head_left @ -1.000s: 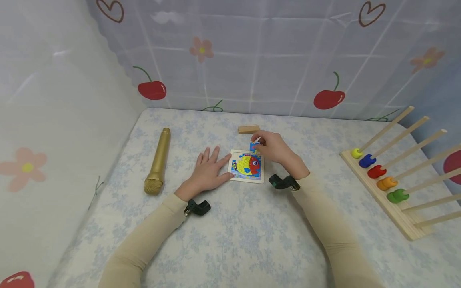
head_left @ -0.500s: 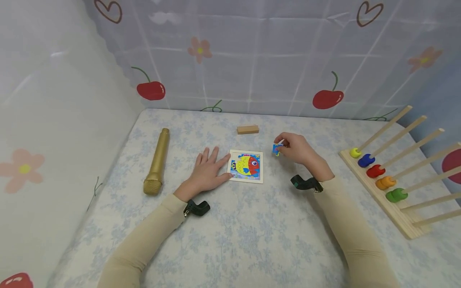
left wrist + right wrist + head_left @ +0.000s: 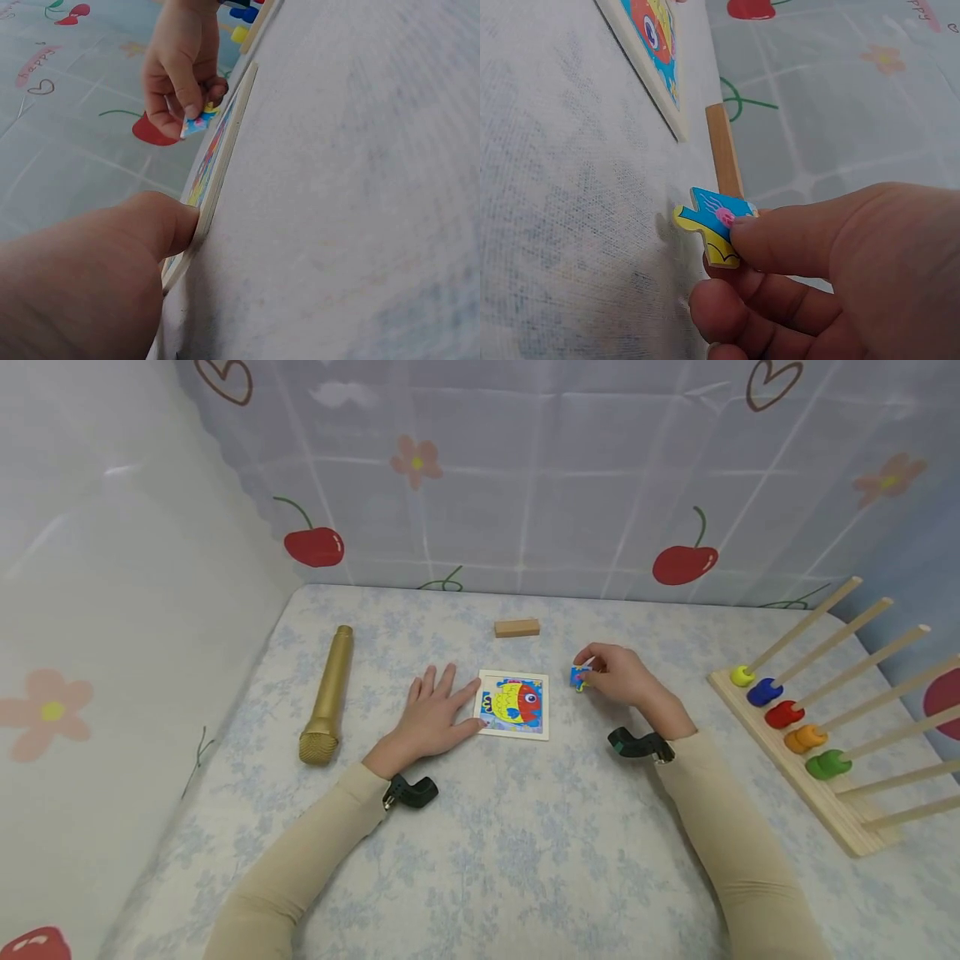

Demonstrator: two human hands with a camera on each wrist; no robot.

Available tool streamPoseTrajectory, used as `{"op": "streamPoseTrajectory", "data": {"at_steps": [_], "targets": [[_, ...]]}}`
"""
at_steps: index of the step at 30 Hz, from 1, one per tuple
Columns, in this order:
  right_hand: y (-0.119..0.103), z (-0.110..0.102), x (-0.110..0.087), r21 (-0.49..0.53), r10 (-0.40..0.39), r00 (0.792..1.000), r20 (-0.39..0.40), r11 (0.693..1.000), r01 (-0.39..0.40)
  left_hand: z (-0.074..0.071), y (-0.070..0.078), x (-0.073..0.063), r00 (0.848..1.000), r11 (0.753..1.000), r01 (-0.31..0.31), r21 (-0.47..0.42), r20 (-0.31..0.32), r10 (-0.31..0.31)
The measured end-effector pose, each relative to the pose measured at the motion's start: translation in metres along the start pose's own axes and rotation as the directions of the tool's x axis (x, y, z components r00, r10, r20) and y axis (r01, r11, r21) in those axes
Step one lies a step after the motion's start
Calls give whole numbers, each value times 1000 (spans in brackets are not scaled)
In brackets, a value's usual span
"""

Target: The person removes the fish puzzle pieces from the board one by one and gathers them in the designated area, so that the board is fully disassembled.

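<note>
A small square jigsaw puzzle in a pale wooden tray [image 3: 546,708] lies flat on the table, showing a yellow and red fish; a bare wooden patch shows at its upper left. My left hand [image 3: 435,722] lies with fingers spread, its thumb and index fingertip touching the tray's left side; in the left wrist view the thumb [image 3: 176,221] presses on the rim. Right of the tray, my right hand [image 3: 618,675] pinches a blue and yellow puzzle piece [image 3: 716,221] between thumb and fingers. The piece has a pink print and is held tilted just over the cloth.
A wooden block [image 3: 517,628] lies behind the tray. To the left is a gold microphone [image 3: 330,697]. At the right stands a wooden peg rack [image 3: 795,760] with coloured rings and tall rods. A printed curtain [image 3: 525,485] hangs behind the table.
My right hand has moved right, carrying the puzzle piece from the tray's upper right corner to beside the tray, then stayed nearly still. The left hand has kept its place.
</note>
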State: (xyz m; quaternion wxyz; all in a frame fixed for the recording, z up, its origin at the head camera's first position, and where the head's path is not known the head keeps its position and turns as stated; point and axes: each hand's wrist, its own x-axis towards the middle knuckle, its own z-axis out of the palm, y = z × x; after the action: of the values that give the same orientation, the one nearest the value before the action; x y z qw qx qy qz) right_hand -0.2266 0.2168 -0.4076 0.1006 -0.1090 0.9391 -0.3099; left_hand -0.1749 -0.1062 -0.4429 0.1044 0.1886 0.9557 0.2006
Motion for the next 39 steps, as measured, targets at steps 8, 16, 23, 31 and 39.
{"op": "streamPoseTrajectory", "data": {"at_steps": [8,16,23,31,39], "targets": [[4,6,4,1,1,1000,12,1000,-1,0,-1,-1,1000,1000,8,-4,-3,-8],[3,9,3,-41,12,1000,-20,999,-13,1,-2,-1,1000,1000,5,-9,-3,-5],[4,12,0,-73,-3,999,-44,997,0,2,-3,1,1000,1000,3,-6,2,-3],[5,14,1,-92,-38,998,-42,995,34,3,-3,2,1000,1000,0,-7,-3,0],[6,14,2,-91,-24,999,-38,996,21,2,-2,2,1000,1000,6,-7,1,-6]]}}
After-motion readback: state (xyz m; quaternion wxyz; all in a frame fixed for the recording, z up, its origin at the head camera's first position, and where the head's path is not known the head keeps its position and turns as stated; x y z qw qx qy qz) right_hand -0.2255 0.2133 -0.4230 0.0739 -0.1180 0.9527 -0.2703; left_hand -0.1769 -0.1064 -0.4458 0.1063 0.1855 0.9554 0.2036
